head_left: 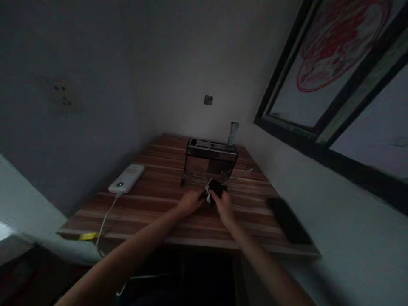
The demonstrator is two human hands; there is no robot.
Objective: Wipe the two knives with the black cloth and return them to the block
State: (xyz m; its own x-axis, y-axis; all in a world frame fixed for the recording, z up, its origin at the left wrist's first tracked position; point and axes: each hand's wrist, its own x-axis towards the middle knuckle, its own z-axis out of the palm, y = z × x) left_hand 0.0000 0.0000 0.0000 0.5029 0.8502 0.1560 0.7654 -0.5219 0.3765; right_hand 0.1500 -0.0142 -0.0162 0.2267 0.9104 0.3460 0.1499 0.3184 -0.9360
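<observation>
My left hand [191, 201] and my right hand [224, 205] meet above the wood-grain table [165, 208]. My right hand is closed around a small dark block-like thing [216, 186], its thumb pressed to the near side. The fingers of my left hand are pinched at the left side of it, by a crumpled whitish bit [208, 192]. The picture is too dark to tell what either is. Just behind the hands stands a dark-framed box-like holder [212, 148] with slots in its top. A thin pale strip or cable [241, 174] extends to the right of it.
A white power strip [127, 178] with a cord [106, 219] running over the front edge lies at left. A black flat phone-like slab [288, 221] is at right by the wall. A clear patterned glass [233, 133] rises at the holder's right end. A framed window [293, 131] borders the right.
</observation>
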